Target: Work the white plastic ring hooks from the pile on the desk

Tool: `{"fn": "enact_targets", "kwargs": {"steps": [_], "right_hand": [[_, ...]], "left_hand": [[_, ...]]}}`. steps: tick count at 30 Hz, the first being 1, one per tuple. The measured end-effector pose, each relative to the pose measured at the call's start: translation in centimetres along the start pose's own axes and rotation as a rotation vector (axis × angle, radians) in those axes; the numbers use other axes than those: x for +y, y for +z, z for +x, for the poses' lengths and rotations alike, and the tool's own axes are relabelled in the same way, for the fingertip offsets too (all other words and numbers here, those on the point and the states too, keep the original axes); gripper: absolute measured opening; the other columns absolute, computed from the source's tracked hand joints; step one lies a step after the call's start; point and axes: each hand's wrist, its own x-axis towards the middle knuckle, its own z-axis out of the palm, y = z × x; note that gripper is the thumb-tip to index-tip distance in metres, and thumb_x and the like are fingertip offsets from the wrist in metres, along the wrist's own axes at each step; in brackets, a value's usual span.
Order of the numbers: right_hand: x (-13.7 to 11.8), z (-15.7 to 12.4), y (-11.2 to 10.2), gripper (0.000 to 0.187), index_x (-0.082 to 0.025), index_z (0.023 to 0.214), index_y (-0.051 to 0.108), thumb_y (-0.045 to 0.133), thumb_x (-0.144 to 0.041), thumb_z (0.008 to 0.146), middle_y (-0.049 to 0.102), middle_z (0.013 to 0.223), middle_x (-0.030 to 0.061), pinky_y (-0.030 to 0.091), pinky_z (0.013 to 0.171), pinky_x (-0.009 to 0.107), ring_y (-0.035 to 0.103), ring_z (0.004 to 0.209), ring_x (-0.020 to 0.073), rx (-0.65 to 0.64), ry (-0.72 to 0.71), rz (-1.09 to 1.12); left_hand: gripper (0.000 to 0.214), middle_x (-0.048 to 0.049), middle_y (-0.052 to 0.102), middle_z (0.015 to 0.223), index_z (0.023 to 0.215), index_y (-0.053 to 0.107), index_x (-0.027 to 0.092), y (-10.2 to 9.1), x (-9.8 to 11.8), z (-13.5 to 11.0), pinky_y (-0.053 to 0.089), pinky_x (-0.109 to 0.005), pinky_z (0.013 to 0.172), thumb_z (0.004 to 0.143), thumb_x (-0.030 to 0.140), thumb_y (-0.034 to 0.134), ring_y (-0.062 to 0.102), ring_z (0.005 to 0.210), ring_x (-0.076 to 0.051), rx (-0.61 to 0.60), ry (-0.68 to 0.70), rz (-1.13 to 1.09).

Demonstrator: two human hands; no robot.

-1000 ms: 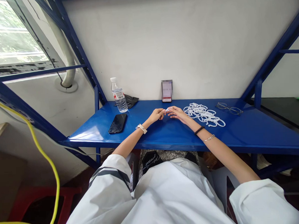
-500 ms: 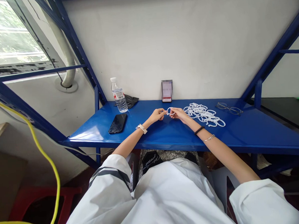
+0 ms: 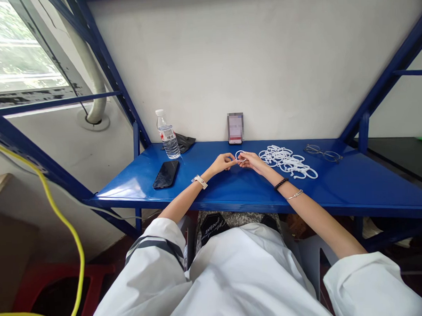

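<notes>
Between my two hands, above the desk, is a thin white cord loop (image 3: 236, 153). My left hand (image 3: 222, 163) is closed, with thumb and fingertips pinched at the loop's lower left side. On the opposite side, my right hand (image 3: 252, 162) grips the same loop between thumb and fingers. Part of the loop is hidden by the fingertips. Just right of my right hand lies a loose pile of similar white cord loops (image 3: 291, 162), tangled over one another.
Left on the blue desk (image 3: 220, 190) are a black phone (image 3: 166, 174), a water bottle (image 3: 169, 140) and a black pouch (image 3: 186, 143). A lit phone (image 3: 235, 128) leans against the wall. Eyeglasses (image 3: 324, 153) lie right of the pile. A yellow cable (image 3: 63, 217) hangs at the left.
The white loop has turned slightly between my fingers, and my fingertips have shifted closer together at its lower edge. The pile and the other things stay put.
</notes>
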Motion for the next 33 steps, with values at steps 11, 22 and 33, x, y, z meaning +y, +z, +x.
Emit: {"fn": "enact_targets", "kwargs": {"steps": [11,22,33], "right_hand": [[-0.19,-0.19,0.1,0.02,-0.017,0.079,0.065,0.059,-0.032,0.09,0.067,0.069,0.0039,0.051,0.057,0.018,0.062,0.061,0.0109,-0.02,-0.032,-0.006],[0.11,0.11,-0.05,0.023,-0.018,0.082,0.066,0.065,-0.041,0.082,0.066,0.073,0.002,0.048,0.057,0.017,0.059,0.062,0.0094,-0.03,-0.079,-0.044],[0.15,0.34,0.03,0.025,-0.019,0.084,0.067,0.068,-0.043,0.076,0.068,0.08,0.0018,0.046,0.056,0.016,0.059,0.066,0.0093,0.003,-0.098,-0.089]], "left_hand": [[0.047,0.004,0.052,0.048,0.085,0.056,0.012,-0.08,-0.52,0.23,0.036,-0.019,0.048,0.08,0.059,0.057,0.046,0.043,-0.007,0.012,0.023,0.002],[0.046,0.0042,0.051,0.048,0.081,0.055,0.012,-0.1,-0.72,0.39,0.035,-0.019,0.048,0.081,0.059,0.055,0.044,0.043,-0.007,-0.026,0.011,-0.039],[0.044,0.004,0.051,0.047,0.082,0.056,0.012,-0.19,-0.41,0.33,0.036,-0.019,0.048,0.083,0.056,0.054,0.044,0.042,-0.007,-0.051,-0.011,-0.047]]}}
